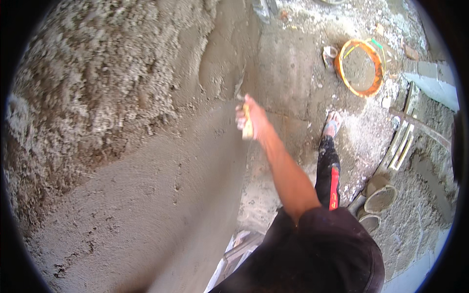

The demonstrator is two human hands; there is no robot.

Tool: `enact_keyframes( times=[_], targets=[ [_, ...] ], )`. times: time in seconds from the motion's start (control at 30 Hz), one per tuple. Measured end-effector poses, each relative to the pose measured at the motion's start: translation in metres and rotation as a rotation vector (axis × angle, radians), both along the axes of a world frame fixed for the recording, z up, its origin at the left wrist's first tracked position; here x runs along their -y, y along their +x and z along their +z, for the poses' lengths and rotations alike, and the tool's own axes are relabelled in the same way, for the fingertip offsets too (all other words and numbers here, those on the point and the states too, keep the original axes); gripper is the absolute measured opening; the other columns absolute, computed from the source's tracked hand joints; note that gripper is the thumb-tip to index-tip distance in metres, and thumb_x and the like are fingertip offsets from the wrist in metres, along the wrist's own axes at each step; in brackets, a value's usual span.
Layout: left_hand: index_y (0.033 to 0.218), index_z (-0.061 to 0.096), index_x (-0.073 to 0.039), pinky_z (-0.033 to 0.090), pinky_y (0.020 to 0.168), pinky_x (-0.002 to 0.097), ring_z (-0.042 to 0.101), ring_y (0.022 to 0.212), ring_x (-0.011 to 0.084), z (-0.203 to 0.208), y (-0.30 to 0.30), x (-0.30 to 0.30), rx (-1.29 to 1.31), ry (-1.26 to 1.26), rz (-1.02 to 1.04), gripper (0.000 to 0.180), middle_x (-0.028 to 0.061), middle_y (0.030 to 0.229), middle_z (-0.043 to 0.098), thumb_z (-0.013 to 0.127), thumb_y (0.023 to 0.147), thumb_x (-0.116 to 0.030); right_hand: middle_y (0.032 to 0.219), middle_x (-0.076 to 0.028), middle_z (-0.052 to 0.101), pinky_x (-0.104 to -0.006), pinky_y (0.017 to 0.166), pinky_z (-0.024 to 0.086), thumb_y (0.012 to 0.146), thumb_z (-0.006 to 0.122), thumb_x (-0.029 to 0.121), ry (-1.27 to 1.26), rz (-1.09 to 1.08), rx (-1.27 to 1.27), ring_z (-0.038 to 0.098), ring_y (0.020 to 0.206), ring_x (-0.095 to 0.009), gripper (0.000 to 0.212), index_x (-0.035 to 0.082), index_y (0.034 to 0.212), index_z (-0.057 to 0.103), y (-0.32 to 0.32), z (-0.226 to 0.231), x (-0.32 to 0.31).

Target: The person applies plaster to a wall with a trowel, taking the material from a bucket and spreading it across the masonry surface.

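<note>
My right hand [254, 119] is closed round the pale wooden handle [247, 128] of a trowel. Its thin metal blade [240, 85] points away from me and shows almost edge-on against the wet mortar. The wall [161, 195] on my left carries a smooth grey coat low down and nearest me. Rough, lumpy mortar [97, 73] covers its upper part, and a thick wet patch [222, 63] lies just beyond the trowel. I do not see my left hand; a brown blur at the lower edge is too smeared to make out.
An orange bucket [340, 68] with grey mortar stands ahead on the right. My sandalled foot [332, 124] is on the splattered floor. Two mortar-stained buckets [381, 194] and long pale strips [403, 146] lie at the right. Boards [242, 249] lean low by the wall.
</note>
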State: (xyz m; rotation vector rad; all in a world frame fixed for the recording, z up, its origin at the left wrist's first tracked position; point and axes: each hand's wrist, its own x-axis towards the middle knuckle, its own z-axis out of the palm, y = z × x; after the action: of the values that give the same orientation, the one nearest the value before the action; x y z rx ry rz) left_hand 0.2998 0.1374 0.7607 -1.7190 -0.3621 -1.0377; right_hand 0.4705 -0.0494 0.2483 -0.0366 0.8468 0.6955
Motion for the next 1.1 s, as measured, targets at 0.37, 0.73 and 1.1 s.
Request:
enact_keyframes(
  times=[0.37, 0.73, 1.1],
  targets=[
    [0.149, 0.008, 0.005, 0.011, 0.114, 0.0561, 0.005, 0.144, 0.0419, -0.005, -0.019, -0.006, 0.048, -0.016, 0.07, 0.073, 0.0285, 0.155, 0.004, 0.019, 0.102, -0.049, 0.055, -0.004, 0.05, -0.0261, 0.027, 0.04, 0.099, 0.048, 0.034, -0.489, 0.15, 0.758, 0.047, 0.035, -0.009, 0.039, 0.0, 0.082, 0.055, 0.038, 0.119, 0.024],
    [0.149, 0.007, 0.005, 0.011, 0.114, 0.0562, 0.003, 0.144, 0.0418, -0.022, -0.017, -0.005, 0.158, -0.06, 0.04, 0.074, 0.0285, 0.155, 0.002, 0.02, 0.101, -0.05, 0.093, -0.031, 0.065, -0.0505, 0.076, 0.051, 0.093, 0.05, 0.041, -1.231, 0.782, 0.96, 0.063, 0.087, -0.045, 0.054, -0.008, 0.115, 0.059, -0.135, 0.092, 0.014],
    [0.149, 0.005, 0.005, 0.01, 0.114, 0.0563, 0.001, 0.144, 0.0416, -0.055, 0.061, 0.034, 0.014, -0.069, -0.031, 0.075, 0.0284, 0.155, 0.0, 0.02, 0.101, -0.051, 0.079, -0.018, 0.067, -0.0504, 0.06, 0.053, 0.092, 0.046, 0.017, -2.247, 1.644, 0.375, 0.068, 0.071, -0.035, 0.021, 0.006, 0.105, 0.059, -0.034, -0.103, 0.522]
  ],
)
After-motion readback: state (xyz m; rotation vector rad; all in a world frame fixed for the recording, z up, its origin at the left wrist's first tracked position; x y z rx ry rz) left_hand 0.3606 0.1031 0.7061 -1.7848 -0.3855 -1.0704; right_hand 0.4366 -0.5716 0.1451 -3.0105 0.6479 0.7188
